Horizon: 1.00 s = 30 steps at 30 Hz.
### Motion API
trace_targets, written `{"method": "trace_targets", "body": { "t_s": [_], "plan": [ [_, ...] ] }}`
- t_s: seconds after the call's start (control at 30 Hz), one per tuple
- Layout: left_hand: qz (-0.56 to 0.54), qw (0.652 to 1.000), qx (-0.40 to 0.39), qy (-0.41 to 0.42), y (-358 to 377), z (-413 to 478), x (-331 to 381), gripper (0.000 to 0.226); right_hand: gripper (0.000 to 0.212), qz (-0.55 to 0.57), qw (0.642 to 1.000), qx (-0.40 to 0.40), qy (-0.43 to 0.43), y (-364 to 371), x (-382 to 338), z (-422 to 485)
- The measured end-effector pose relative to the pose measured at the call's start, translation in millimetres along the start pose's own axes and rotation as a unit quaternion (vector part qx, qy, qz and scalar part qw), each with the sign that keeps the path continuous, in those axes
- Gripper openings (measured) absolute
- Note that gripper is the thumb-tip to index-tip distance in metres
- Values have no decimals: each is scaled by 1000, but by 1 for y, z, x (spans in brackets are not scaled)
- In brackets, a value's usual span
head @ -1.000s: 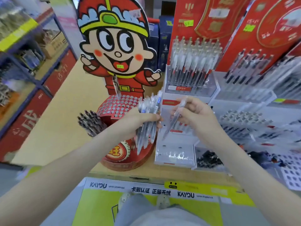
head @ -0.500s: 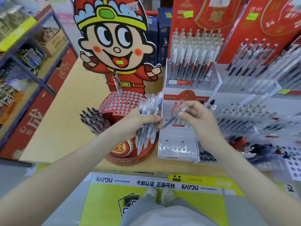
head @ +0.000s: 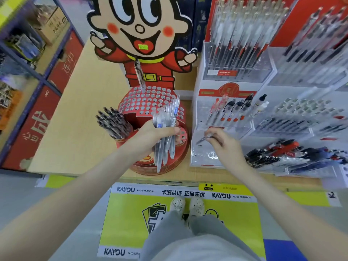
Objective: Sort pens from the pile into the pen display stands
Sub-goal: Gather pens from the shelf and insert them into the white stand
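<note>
- Yellow-green floor mat (head: 178, 219), printed KAYOU, lies nearest at 6 o'clock, with pale shoes (head: 186, 204) against the wooden counter (head: 75, 119).
- Left hand (head: 150, 137): fingers and thumb curled round a bundle of pens (head: 165, 129), held near upright over the front of the red round stand (head: 150, 102).
- Right hand (head: 224, 146): thumb and fingertips pinch a single pen (head: 203, 139) at its rear end. Its dark end points to 8 o'clock, low over the front step of the clear tiered stand (head: 222, 157).
- Handling, as judged: the pens are light, stiff and smooth-barrelled. The bundle is liable to fan or slip, so a firm mid-barrel wrap suits it. A single pen is best steered by a pinch behind the grip section.
- Appearance: translucent barrels, several with a blue band near the top, and narrow dark points. Finer print is too blurred to read.
- Loose pile (head: 282, 153) of black, red and blue pens lies at 3 o'clock of the right hand, on the lower trays.
- Stocked row (head: 231, 112) of red- and black-trimmed pens stands at 12 o'clock of the right hand.
- Red round stand: holes mostly unfilled, black pens (head: 113, 121) clustered at its 9 o'clock.
- Cartoon cutout (head: 143, 34) stands farthest, at 12 o'clock.
</note>
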<state>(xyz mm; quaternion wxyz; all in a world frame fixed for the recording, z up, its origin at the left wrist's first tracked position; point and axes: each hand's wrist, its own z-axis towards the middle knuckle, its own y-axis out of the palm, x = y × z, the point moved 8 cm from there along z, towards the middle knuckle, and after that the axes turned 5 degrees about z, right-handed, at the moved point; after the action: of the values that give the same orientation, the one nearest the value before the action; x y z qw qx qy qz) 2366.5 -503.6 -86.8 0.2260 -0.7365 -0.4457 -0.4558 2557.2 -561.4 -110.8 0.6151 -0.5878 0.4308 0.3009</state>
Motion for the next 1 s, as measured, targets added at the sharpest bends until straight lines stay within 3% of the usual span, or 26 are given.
{"method": "trace_targets", "body": {
  "t_s": [0.27,0.6,0.73,0.83,1.0],
  "plan": [
    [37,999,-2,-10,0,-5,-13,3,15,-76,996,-46,33,32,21,20],
    [55,998,14,-24,-6,-6,-28,14,5,-98,991,20,89,38,31,18],
    [75,997,16,-24,-5,-5,-30,18,17,-109,989,61,84,27,26,10],
    [86,996,-6,-27,1,-4,-30,17,21,-49,993,96,46,13,-1,0],
    [135,985,-102,-22,32,-4,-28,5,8,183,979,-1,92,29,-30,-1]
  ]
}}
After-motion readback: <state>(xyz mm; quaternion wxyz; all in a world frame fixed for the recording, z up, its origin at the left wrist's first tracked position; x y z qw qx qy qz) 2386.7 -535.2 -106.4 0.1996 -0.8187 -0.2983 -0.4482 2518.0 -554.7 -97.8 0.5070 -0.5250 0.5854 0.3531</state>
